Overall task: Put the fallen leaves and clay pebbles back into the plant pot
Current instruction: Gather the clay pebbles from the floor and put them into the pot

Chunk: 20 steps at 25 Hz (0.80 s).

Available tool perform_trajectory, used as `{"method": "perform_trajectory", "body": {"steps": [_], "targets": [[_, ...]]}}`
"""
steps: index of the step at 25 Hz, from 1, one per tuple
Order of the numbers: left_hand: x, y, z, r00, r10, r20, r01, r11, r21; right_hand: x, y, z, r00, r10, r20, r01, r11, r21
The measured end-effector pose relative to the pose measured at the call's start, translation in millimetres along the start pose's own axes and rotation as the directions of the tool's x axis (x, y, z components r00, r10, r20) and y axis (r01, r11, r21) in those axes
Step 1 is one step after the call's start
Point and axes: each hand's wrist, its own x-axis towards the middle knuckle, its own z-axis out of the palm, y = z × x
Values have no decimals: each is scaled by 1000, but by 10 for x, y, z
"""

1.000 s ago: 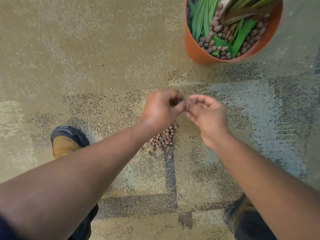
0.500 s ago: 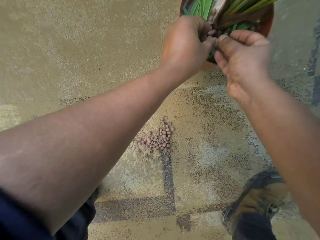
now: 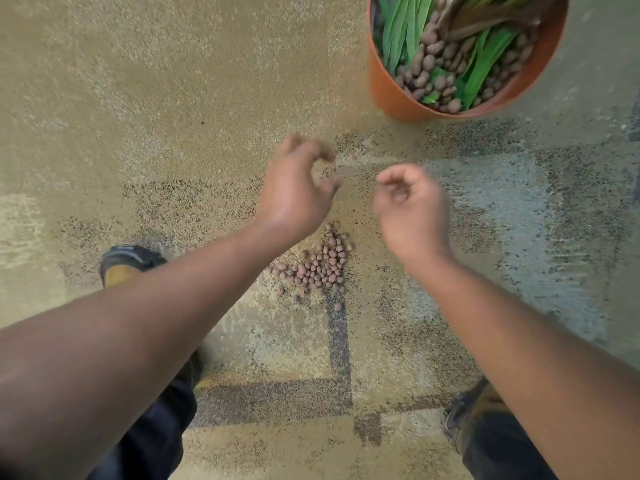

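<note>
1. A left shoe (image 3: pixel 126 263), dark with a tan toe, stands on the carpet (image 3: pixel 138 98) at the left, partly hidden by the left forearm.
2. The left hand (image 3: pixel 294 192) hangs above the carpet, fingers curled loosely with a clear gap between thumb and fingertips; it is open and nothing shows in it. The hand is blurred.
3. Just below and between the two hands, a heap of brown pebbles (image 3: pixel 320 268) lies on the carpet, with a few strays at its lower edge. Neither hand touches the heap.
4. A dark stripe in the carpet pattern runs down from the heap and turns left between the legs.
5. The right hand (image 3: pixel 412 209) hovers beside the left, apart from it, fingers bent inward towards the palm. Blur hides whether it grips anything, so I cannot tell.
6. The orange pot (image 3: pixel 388 88) stands at the top right, well apart from the heap and beyond both hands. Inside it lie more pebbles, green leaves (image 3: pixel 401 29) and some brown leaves near the top.
7. A right shoe (image 3: pixel 464 410) shows at the lower right, under the right forearm.
</note>
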Motion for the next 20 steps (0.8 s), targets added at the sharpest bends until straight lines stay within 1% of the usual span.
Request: {"method": "perform_trajectory", "body": {"steps": [1,2,3,4,5,7,8,9,11,13,17,20], "targets": [[-85,-193,16,991,-125,56,117,986,118,-88,117,114,990,81,115,-69,993,-97],[-162,-371,41,967,-242,85,218,950,223,-158,213,220,968,159,195,-124,976,-180],[-244,-518,72,934,-345,89,306,904,299,-214,314,318,944,226,242,-166,955,-244],[-322,-637,111,898,-433,81,385,861,331,-266,390,402,923,279,266,-200,937,-287],[-398,-722,153,860,-507,68,463,828,316,-312,435,471,909,310,278,-217,923,-317],[-529,-839,251,788,-616,24,603,778,176,-399,504,608,901,316,296,-201,911,-360],[-583,-882,313,769,-640,4,636,765,100,-445,540,665,903,303,305,-177,909,-378],[-630,-906,367,766,-642,-14,642,765,47,-482,579,719,905,290,312,-155,907,-391],[-696,-894,467,791,-612,-23,612,791,-20,-514,615,765,915,264,304,-125,904,-409],[-735,-820,544,824,-567,21,567,821,-68,-495,605,768,924,250,290,-113,902,-417],[-728,-633,642,921,-371,121,381,922,-72,-477,619,783,922,227,315,-69,895,-441],[-682,-586,632,965,-213,156,219,976,-21,-474,651,793,927,241,286,-119,915,-385]]}}
